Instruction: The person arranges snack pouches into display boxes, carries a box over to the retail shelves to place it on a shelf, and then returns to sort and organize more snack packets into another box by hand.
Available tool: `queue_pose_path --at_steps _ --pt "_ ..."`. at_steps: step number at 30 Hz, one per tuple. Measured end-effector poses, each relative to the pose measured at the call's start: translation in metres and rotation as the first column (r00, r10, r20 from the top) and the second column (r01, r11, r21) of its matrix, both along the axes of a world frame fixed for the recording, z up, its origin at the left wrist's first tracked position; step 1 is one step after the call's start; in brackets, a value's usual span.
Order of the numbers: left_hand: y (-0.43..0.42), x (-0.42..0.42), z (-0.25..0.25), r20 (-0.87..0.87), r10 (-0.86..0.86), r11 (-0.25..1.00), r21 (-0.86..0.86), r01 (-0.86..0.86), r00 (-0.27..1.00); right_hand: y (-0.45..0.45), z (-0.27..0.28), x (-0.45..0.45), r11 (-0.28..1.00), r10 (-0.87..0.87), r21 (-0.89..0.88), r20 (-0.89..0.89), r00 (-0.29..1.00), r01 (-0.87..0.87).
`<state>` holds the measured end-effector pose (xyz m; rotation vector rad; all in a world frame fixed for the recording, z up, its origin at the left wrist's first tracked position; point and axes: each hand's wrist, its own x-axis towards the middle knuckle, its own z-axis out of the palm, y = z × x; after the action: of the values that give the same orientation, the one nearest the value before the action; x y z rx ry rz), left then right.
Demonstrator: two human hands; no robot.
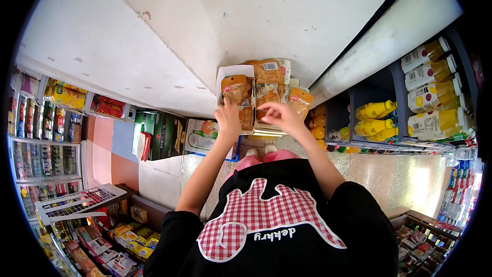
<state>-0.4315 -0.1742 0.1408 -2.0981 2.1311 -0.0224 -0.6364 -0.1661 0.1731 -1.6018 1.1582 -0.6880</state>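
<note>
My left hand (227,117) reaches into a white open box (219,75), its fingers stretched against a brown-orange snack pouch (236,88). Below that pouch, another brown pouch (247,117) shows beside the hand. My right hand (283,117) hovers over the middle row of pouches, thumb and forefinger apart with nothing visible between them. Just beyond it is a pouch with a clear window (267,95), and behind that a larger orange pouch with a barcode (267,72). An orange pouch (301,100) leans to the right of this hand.
A white wall (287,15) rises behind the boxes. On the left stand a green carton (165,133) and a blue-edged carton (202,132). Shelves of yellow bottles (376,110) and juice bottles (428,95) line the right. A wire rack (77,202) and packaged snacks (130,238) lie at lower left.
</note>
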Motion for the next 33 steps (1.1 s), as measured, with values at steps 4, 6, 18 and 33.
queue_pose_path --at_steps 4,6,18,33 --pt "-0.013 -0.005 -0.009 0.036 0.028 1.0 -0.008 -0.028 0.999 0.002 -0.014 0.026 0.998 0.053 -0.03 -0.02 0.998 -0.054" --pt "-0.017 -0.005 -0.006 0.051 0.017 0.999 0.04 -0.019 0.999 0.003 -0.02 0.032 0.999 0.027 -0.029 -0.031 0.999 -0.028" --pt "-0.03 -0.006 -0.003 0.058 -0.012 0.998 0.059 0.009 0.998 0.007 -0.026 0.038 0.997 -0.058 -0.054 -0.056 0.997 0.055" --pt "0.01 0.04 0.119 -0.489 -0.031 0.982 -0.178 -0.065 0.872 0.013 -0.02 0.033 0.994 -0.098 -0.048 0.03 0.995 0.099"
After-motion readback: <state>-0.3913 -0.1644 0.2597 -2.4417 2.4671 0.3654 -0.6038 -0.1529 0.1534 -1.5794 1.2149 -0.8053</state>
